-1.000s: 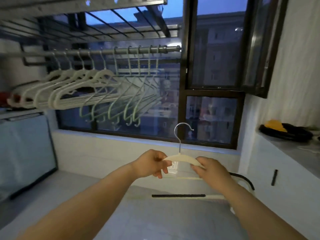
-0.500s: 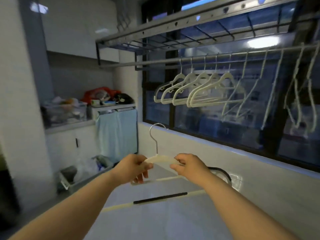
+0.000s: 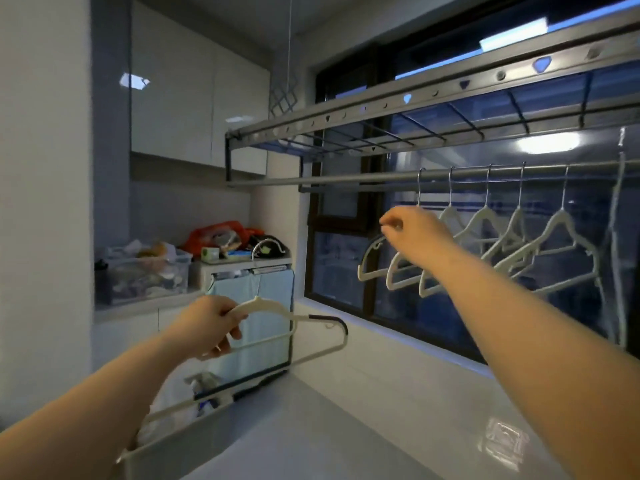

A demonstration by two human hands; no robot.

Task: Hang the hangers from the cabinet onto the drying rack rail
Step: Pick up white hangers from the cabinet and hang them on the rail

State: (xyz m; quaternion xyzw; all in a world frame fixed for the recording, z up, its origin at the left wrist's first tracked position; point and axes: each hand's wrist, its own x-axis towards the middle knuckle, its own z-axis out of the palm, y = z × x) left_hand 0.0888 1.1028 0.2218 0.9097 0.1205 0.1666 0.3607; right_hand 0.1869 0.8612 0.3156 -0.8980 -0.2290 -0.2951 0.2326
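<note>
My left hand (image 3: 207,325) grips the left shoulder of a cream hanger (image 3: 268,305); its metal hook (image 3: 262,244) points up, and its right end has a dark curved tip (image 3: 329,319). My right hand (image 3: 414,233) is raised in front of the leftmost of several white hangers (image 3: 485,223) on the grey drying rack rail (image 3: 346,179). Its fingers are pinched together; whether they touch that hanger is hidden. The rail's left stretch is bare.
The rack's upper frame (image 3: 346,116) runs above the rail, before a dark window (image 3: 339,268). Glossy wall cabinets (image 3: 173,98) hang at left. Below them are a clear box (image 3: 145,275), a red bag (image 3: 214,233) and a blue cloth (image 3: 256,327). A white surface (image 3: 346,427) lies below.
My right hand has let go of the held hanger and risen to the hung hangers on the rail. My left hand alone holds the hanger. The view has swung further left.
</note>
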